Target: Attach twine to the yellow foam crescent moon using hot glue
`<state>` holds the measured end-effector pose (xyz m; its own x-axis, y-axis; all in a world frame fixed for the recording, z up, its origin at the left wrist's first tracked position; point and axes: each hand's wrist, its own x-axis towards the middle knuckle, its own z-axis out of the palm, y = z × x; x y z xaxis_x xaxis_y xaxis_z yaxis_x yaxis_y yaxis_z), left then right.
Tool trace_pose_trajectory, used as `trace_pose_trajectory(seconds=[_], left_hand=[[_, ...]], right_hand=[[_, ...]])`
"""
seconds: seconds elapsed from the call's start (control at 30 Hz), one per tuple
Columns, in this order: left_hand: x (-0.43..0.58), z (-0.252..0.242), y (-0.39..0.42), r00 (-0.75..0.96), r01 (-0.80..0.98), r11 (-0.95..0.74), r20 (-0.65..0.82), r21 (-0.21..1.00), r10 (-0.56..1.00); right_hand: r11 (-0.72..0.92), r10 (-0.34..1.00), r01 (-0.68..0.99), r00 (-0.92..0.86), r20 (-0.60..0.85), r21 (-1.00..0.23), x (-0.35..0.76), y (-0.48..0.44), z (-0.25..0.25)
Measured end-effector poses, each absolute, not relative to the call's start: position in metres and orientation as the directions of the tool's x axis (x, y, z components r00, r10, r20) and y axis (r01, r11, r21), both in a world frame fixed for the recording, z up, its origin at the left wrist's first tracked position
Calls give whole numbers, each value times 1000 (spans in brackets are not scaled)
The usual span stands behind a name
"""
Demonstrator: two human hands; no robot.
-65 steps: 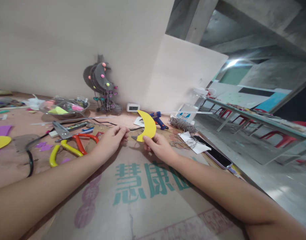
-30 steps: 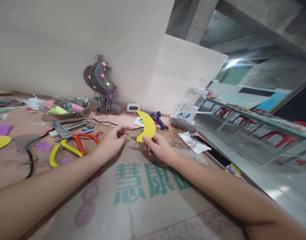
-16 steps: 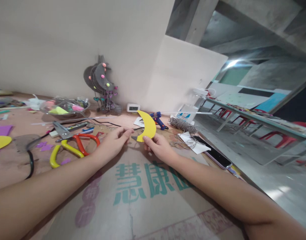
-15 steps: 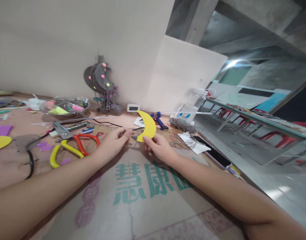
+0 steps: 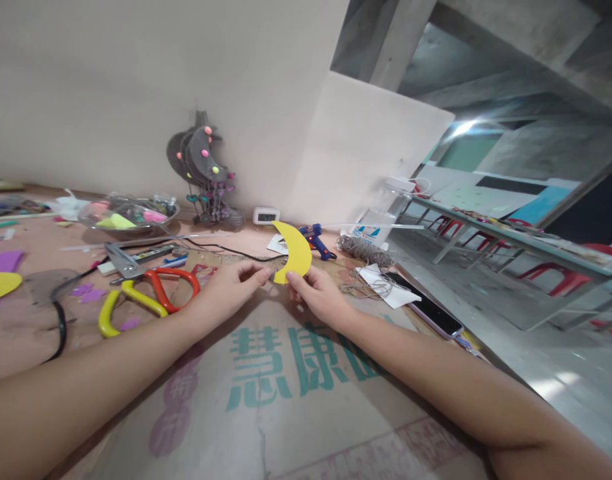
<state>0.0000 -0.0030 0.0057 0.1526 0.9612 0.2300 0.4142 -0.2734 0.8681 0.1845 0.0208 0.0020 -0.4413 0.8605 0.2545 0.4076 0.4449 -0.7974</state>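
A flat yellow crescent moon cutout [image 5: 300, 252] stands upright between the thumb and fingers of my right hand [image 5: 319, 292], gripped near its lower end. My left hand [image 5: 239, 285] is closed in a pinch just left of the crescent's lower tip. Something small and grey shows at its fingertips, too little to name. Under both hands lies a cardboard sheet [image 5: 306, 427] printed with green characters. Behind the crescent rests a blue glue gun [image 5: 317, 241].
Scissors with red and yellow handles [image 5: 136, 298] lie left of my left arm, near a black cable [image 5: 61, 327]. Grey twine [image 5: 363, 251], a phone [image 5: 436, 310] and white paper [image 5: 386, 285] sit right. Grey moon ornaments [image 5: 201, 157] and a bowl [image 5: 129, 217] stand behind.
My left hand has shifted slightly right, its fingertips closer to the crescent's lower tip. Less of the small grey thing shows. My right hand and the crescent are almost unmoved.
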Motion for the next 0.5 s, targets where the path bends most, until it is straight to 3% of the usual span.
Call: trace_pose_trajectory(seconds=[0.23,0.4,0.5], left_hand=[[-2,1,2,124,321,-312,286,894,950],[-4,-4,5,138,243,-342,317,908,939],[-3,-4,3,197,320,-346,295,882,935]], right_hand=[[459,847,409,-469,250,-789,182,18,6],[635,770,445,-436,466,-632,193,33,20],[613,790,553,-420,447,-564,208,51,24]])
